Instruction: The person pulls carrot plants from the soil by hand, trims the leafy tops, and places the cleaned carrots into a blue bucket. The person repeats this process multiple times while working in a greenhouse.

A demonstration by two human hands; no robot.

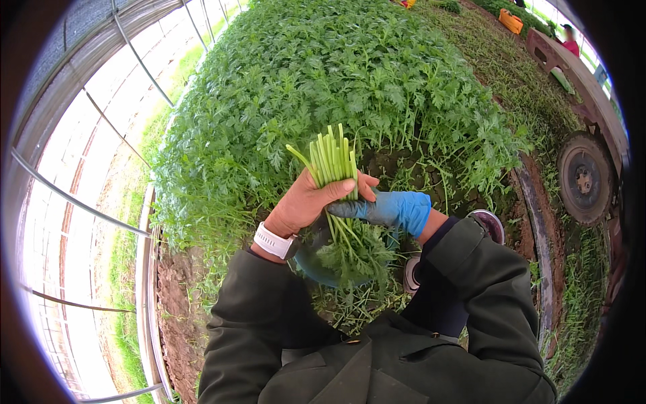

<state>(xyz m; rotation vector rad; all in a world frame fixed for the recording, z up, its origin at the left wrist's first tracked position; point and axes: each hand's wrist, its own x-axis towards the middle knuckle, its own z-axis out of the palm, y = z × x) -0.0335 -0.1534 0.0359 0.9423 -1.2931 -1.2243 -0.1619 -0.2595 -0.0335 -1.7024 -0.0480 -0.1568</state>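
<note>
A bunch of leafy greens is held upside down, its pale cut stems upward and its leaves hanging below. My bare left hand, with a white watch on the wrist, wraps the stems, thumb across the front. My right hand, in a blue glove darkened at the fingers, grips the same bunch just under the left, its fingers around the lower stems. Under the leaves is a bluish rounded container, partly hidden by the bunch and my arm.
A dense bed of the same greens spreads ahead. Metal greenhouse hoops curve along the left. At the right stand a wheel and a long rusty frame. Farther back are an orange bag and a person in red.
</note>
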